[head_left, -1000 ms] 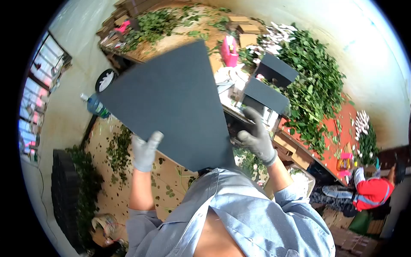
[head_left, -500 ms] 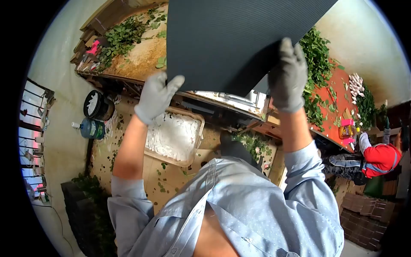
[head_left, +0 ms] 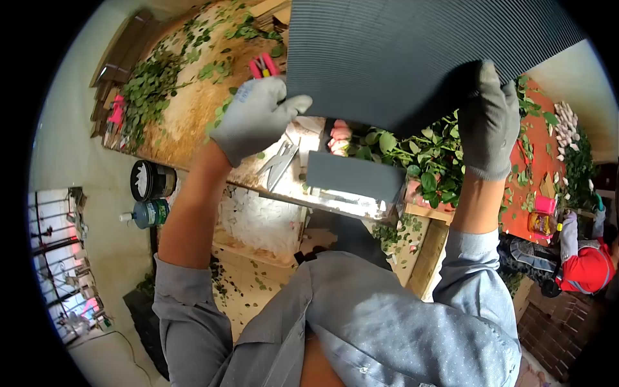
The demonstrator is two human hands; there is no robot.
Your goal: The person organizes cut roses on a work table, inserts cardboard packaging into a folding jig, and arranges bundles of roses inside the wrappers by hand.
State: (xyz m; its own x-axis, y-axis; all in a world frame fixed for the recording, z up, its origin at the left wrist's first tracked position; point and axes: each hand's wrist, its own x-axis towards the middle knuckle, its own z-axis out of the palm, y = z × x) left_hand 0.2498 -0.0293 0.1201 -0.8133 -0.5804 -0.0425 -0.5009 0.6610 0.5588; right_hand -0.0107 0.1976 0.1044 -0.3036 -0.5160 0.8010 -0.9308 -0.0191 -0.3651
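Observation:
A large dark corrugated sheet (head_left: 400, 58) is held up over the table. My left hand (head_left: 255, 119), in a grey glove, pinches its lower left edge between thumb and fingers. My gloved right hand (head_left: 489, 122) grips the lower right edge, fingers up against the ribbed face, which carries a dark shadow. Below the sheet are a dark grey board (head_left: 354, 175) on the table edge, pink roses (head_left: 340, 137) and leafy stems (head_left: 419, 155). Scissors (head_left: 281, 164) lie on the table below my left hand.
Leaves (head_left: 151, 80) and a pink item (head_left: 263, 66) lie on the wooden table (head_left: 177, 122). Below stand a tray of white scraps (head_left: 258, 222), a black bucket (head_left: 145, 180) and a water bottle (head_left: 147, 213). A person in red (head_left: 587, 266) is at the right by the red table (head_left: 519, 219).
The sheet has gone from low in front of me to up over the table, its ribbed face now showing. Both hands have risen, and my right hand has closed on its edge.

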